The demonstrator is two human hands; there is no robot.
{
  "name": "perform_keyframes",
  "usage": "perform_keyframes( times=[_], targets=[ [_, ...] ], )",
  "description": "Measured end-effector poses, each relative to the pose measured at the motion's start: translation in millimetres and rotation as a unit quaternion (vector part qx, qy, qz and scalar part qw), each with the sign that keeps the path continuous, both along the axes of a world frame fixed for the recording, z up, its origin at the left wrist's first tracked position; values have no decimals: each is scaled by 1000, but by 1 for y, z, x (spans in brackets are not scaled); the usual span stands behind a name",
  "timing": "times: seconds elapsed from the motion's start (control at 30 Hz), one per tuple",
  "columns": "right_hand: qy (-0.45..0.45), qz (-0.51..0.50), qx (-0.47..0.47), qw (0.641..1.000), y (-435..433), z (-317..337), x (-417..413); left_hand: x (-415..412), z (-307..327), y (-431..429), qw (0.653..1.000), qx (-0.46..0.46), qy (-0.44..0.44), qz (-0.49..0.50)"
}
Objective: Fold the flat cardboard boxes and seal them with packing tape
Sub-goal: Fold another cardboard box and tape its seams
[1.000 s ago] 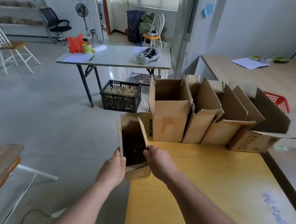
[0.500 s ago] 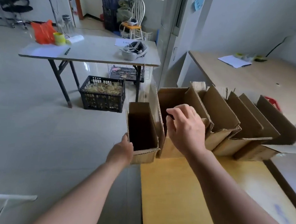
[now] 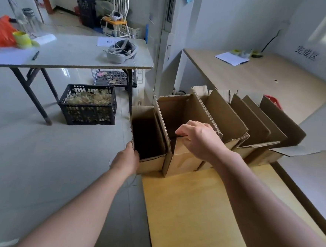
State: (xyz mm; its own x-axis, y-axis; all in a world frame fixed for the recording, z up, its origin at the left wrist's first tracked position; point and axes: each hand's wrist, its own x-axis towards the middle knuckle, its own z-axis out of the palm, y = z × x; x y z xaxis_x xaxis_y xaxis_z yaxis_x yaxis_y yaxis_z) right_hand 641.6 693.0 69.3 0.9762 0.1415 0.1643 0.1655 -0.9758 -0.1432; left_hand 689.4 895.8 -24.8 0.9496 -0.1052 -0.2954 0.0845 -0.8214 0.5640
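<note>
Matt brown corrugated cardboard, faintly rough and fluted along the cut edges, for the cardboard box (image 3: 151, 162) against the left fingers (image 3: 134, 153) and the second box (image 3: 182, 159) under the right fingers (image 3: 184, 129); same dull cardboard for the row of boxes (image 3: 254, 126) to the right of those. Nearer than the fingers, smooth wood-look yellow tabletop (image 3: 200, 212) with a soft satin sheen. Left of the left fingers, glossy pale floor tiles (image 3: 31, 152), bright with reflections. Well beyond the fingers: matt black plastic crate (image 3: 87, 116) of open lattice; thin metal wire cage (image 3: 111, 77); smooth, lightly glossy grey tabletop (image 3: 76, 53); shiny crinkled orange plastic bag (image 3: 0, 31); matt white paper sheet (image 3: 232, 58).
</note>
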Motion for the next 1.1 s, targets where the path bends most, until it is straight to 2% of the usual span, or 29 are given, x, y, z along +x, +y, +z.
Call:
perform_keyframes(
  times=[0.17,0.3,0.37,0.57,0.73,0.8,0.9,1.1],
  targets=[
    [7,-8,-3,1000,5,-6,-1,-2,2,6,999,-31,17,-10],
    [20,-26,-22,999,9,-6,-4,-4,8,8,999,-14,32,-15],
    [11,-35,-24,999,10,-3,-7,-6,15,9,1000,-5,12,-18],
    [-98,-62,-11,993,10,5,-23,-12,40,8,986,20,-165,-27],
    [-179,-94,2,979,-3,-1,-69,-54,68,-20,937,-31,-343,-57],
    [-190,-122,10,974,-15,-8,-94,-83,71,-39,918,-40,-385,-86],
    [-186,-161,6,969,-41,-17,-144,-132,63,-75,916,-32,-374,-143],
    [-156,-227,-6,961,-110,-29,-278,-240,43,-169,930,28,-290,-223]
  ],
)
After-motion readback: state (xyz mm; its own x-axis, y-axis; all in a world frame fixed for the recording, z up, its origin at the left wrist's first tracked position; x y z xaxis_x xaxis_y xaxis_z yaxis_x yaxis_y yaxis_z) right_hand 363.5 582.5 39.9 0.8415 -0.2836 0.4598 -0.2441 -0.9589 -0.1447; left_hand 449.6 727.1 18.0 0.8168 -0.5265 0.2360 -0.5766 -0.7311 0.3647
